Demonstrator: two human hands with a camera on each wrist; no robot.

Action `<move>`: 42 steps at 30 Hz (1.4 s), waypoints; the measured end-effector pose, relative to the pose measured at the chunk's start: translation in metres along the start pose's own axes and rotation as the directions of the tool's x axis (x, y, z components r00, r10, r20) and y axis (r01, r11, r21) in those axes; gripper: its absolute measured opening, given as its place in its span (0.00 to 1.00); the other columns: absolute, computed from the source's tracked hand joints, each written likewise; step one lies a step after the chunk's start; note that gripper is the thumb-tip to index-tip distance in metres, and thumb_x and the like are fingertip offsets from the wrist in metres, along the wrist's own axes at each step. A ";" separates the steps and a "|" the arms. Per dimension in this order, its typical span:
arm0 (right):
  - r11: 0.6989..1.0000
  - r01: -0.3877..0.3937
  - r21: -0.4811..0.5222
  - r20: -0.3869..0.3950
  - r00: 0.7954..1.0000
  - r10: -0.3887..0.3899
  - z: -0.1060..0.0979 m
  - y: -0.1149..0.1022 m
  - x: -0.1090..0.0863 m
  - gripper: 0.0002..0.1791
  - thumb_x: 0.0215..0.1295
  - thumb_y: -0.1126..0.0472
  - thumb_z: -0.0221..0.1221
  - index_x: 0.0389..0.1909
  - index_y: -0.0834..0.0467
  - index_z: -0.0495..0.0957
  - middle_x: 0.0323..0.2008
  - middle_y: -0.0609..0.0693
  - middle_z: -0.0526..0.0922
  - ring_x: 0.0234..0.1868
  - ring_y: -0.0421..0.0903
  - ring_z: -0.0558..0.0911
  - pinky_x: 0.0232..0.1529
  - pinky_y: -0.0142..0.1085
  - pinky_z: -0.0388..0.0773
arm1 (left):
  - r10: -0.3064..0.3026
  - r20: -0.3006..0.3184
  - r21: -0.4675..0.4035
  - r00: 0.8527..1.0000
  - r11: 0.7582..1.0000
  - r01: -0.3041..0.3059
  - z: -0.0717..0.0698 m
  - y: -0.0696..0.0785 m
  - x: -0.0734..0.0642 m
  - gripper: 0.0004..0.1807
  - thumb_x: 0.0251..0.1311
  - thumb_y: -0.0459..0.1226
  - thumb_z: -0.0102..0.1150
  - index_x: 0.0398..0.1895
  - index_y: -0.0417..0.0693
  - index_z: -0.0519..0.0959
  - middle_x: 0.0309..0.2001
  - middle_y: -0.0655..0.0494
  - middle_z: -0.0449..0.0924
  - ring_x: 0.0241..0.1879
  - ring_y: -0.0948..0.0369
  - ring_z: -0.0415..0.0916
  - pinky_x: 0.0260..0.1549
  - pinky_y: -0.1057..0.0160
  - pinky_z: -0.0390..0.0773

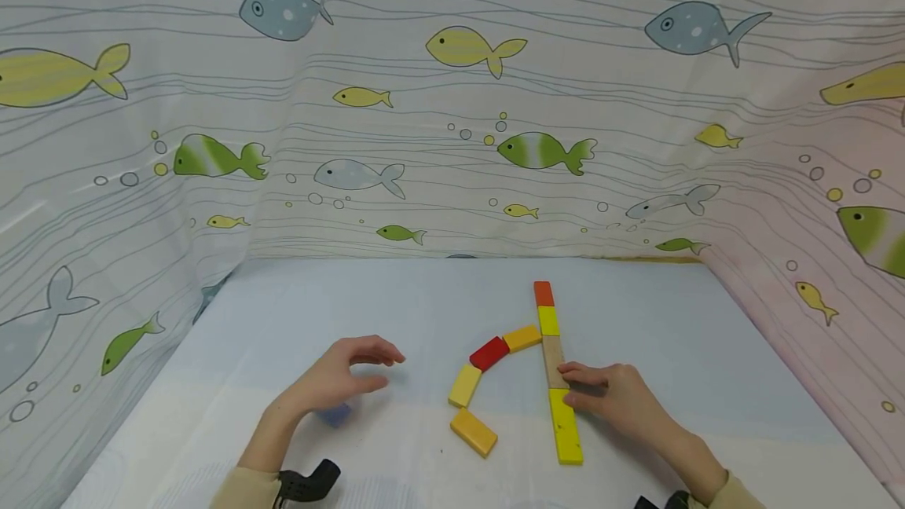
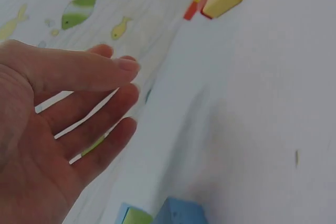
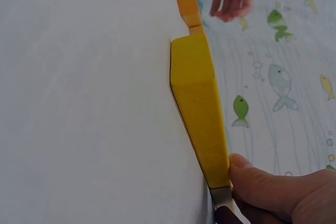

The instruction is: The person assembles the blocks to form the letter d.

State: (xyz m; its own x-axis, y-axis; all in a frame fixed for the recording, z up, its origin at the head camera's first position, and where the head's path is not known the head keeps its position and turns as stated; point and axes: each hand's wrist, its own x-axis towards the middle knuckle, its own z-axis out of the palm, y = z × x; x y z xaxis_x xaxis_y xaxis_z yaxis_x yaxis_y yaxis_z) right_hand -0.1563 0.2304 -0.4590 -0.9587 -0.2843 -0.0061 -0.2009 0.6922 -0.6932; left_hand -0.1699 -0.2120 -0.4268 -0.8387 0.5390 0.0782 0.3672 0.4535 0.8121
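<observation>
My right hand (image 1: 622,399) touches the right side of a straight row of blocks, its fingertips where a plain wooden block (image 1: 554,360) meets a long yellow block (image 1: 566,430). Above these in the row lie a short yellow block (image 1: 548,321) and an orange-red block (image 1: 543,294). Leftward, a curve is made of an orange-yellow block (image 1: 522,338), a red block (image 1: 489,353), a pale yellow block (image 1: 464,386) and another orange-yellow block (image 1: 474,432). My left hand (image 1: 342,375) hovers with loosely bent fingers, holding nothing, over a partly hidden blue block (image 1: 335,415).
A green block (image 2: 137,217) shows beside the blue one at the bottom of the left wrist view. The white tabletop (image 1: 396,297) ends at a fish-patterned curtain (image 1: 424,124) at the back and sides.
</observation>
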 end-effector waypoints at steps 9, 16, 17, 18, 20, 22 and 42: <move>1.000 -0.007 0.012 0.002 1.000 0.007 0.000 0.000 -0.001 0.22 0.56 0.49 0.72 0.51 0.50 0.86 0.55 0.43 0.85 0.64 0.54 0.78 0.63 0.57 0.73 | -0.040 0.012 -0.033 0.999 0.999 0.041 -0.037 -0.024 -0.022 0.17 0.59 0.31 0.67 0.53 0.44 0.80 0.53 0.43 0.83 0.53 0.47 0.80 0.57 0.58 0.79; 0.999 0.038 -0.008 -0.007 0.999 -0.038 0.000 0.002 0.000 0.22 0.57 0.49 0.71 0.51 0.51 0.86 0.55 0.41 0.85 0.63 0.52 0.79 0.62 0.55 0.74 | -0.151 0.050 -0.102 0.987 0.983 0.156 -0.058 -0.034 -0.042 0.19 0.59 0.33 0.68 0.54 0.42 0.80 0.53 0.40 0.83 0.52 0.53 0.82 0.49 0.65 0.81; 0.999 0.042 -0.012 -0.009 0.999 -0.042 0.000 0.003 0.000 0.22 0.56 0.48 0.71 0.51 0.51 0.86 0.55 0.41 0.85 0.63 0.52 0.79 0.62 0.55 0.74 | -0.172 0.065 -0.118 0.983 0.977 0.179 -0.060 -0.036 -0.045 0.19 0.59 0.33 0.68 0.54 0.41 0.79 0.53 0.40 0.83 0.53 0.54 0.82 0.49 0.66 0.81; 0.999 0.045 -0.014 -0.010 0.999 -0.045 0.000 0.003 0.000 0.22 0.56 0.48 0.71 0.51 0.51 0.86 0.55 0.41 0.85 0.63 0.52 0.79 0.62 0.55 0.74 | -0.186 0.081 -0.127 0.979 0.972 0.195 -0.062 -0.037 -0.047 0.20 0.59 0.33 0.68 0.55 0.41 0.79 0.54 0.40 0.82 0.53 0.55 0.82 0.49 0.67 0.81; 0.999 0.050 -0.016 -0.010 0.999 -0.050 0.000 0.004 0.000 0.22 0.57 0.48 0.71 0.51 0.51 0.86 0.55 0.41 0.85 0.63 0.52 0.79 0.62 0.54 0.75 | -0.203 0.112 -0.153 0.973 0.964 0.218 -0.066 -0.041 -0.053 0.21 0.60 0.33 0.67 0.56 0.38 0.78 0.55 0.39 0.81 0.55 0.57 0.82 0.50 0.68 0.81; 0.998 0.057 -0.018 -0.008 0.998 -0.057 0.000 0.004 0.000 0.22 0.57 0.48 0.71 0.51 0.51 0.86 0.55 0.41 0.85 0.63 0.52 0.79 0.61 0.54 0.75 | -0.205 0.139 -0.170 0.969 0.959 0.227 -0.070 -0.045 -0.058 0.21 0.60 0.33 0.67 0.56 0.36 0.77 0.56 0.37 0.81 0.55 0.58 0.81 0.51 0.69 0.80; 0.998 0.057 -0.010 0.004 0.998 -0.057 -0.002 0.002 0.000 0.22 0.57 0.48 0.70 0.52 0.52 0.86 0.56 0.42 0.84 0.63 0.52 0.79 0.62 0.55 0.74 | -0.153 0.213 -0.258 0.965 0.944 0.207 -0.076 -0.059 -0.068 0.26 0.55 0.27 0.68 0.58 0.29 0.74 0.56 0.33 0.80 0.55 0.64 0.81 0.55 0.71 0.78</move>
State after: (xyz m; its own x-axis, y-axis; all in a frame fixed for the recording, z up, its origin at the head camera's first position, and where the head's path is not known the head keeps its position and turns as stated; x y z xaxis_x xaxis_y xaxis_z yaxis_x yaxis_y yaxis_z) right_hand -0.1566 0.2328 -0.4589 -0.9450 -0.3258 0.0308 -0.2573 0.6817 -0.6849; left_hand -0.1655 -0.3291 -0.4363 -0.7795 0.6022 -0.1721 0.0693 0.3560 0.9319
